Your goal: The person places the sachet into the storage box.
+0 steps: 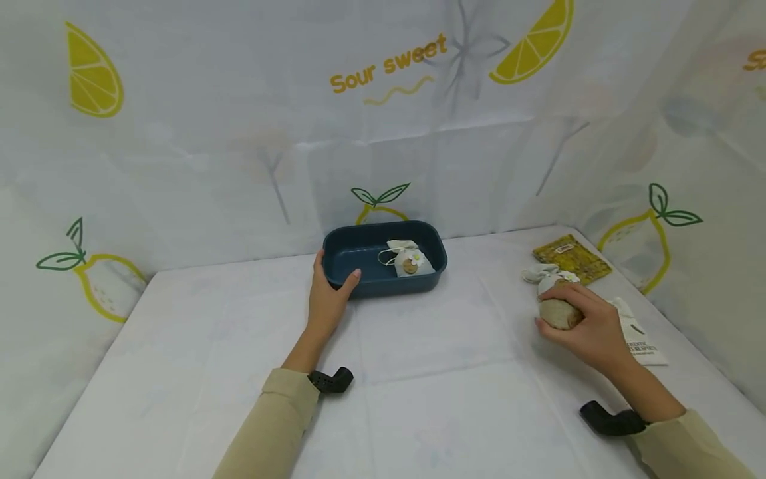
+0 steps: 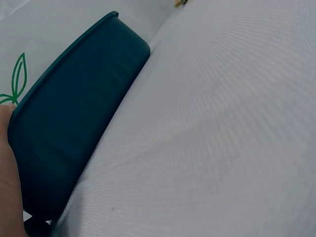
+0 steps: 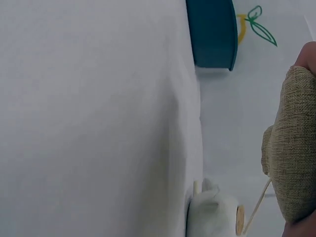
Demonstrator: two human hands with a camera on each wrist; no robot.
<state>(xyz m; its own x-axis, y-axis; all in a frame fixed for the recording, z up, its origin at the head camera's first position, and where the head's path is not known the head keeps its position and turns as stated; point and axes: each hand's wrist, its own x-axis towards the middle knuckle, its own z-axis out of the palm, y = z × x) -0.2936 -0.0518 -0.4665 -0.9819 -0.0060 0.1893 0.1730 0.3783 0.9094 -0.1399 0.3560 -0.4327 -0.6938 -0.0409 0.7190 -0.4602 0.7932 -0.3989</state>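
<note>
White sheeting (image 1: 221,86) with lemon prints and "Sour sweet" lettering hangs past my hands and off to the sides, and the table (image 1: 431,399) under them is white too. So my left hand (image 1: 328,299) has hold of one end of a dark blue tub (image 1: 395,287), thumb over the near rim and fingers round the outside. Inside that tub, to the right of my left thumb, sits a pale pouch (image 1: 421,267) with a flower and a round tan patch on it. My right hand (image 1: 598,336) is curled just enough to pinch a beige woven pouch (image 1: 558,315) between thumb and fingers, and it's up off the table. Just beyond those fingers there's a white pouch (image 1: 546,285), partly hidden. Farther past it lies a yellow patterned packet (image 1: 574,258), and right beside my right hand is a flat white bag (image 1: 646,349) with dark printing.
</note>
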